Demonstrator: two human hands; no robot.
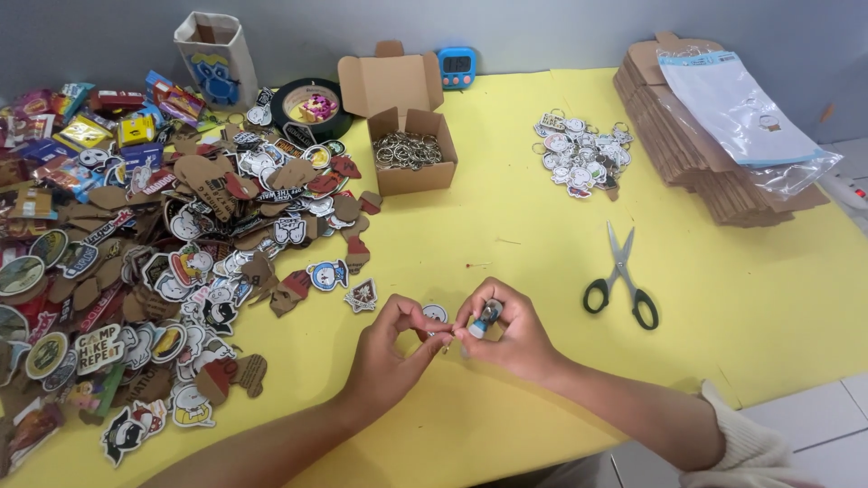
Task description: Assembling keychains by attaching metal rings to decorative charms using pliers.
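My left hand [391,351] and my right hand [504,333] meet over the yellow table [506,235] near its front edge. Between the fingers of my left hand is a small round white charm [435,314] with a metal ring. My right hand grips a small silver and blue tool [486,318], its tip toward the charm. The two hands almost touch. Just left of them lies a large heap of flat wooden charms and stickers [181,244].
An open cardboard box of metal key rings [411,149] stands behind the hands. Black-handled scissors [620,276] lie to the right. A pile of finished keychains [580,154], a stack of flat cardboard with plastic bags [714,136], a tape roll [312,107] and a blue timer [457,65] sit further back.
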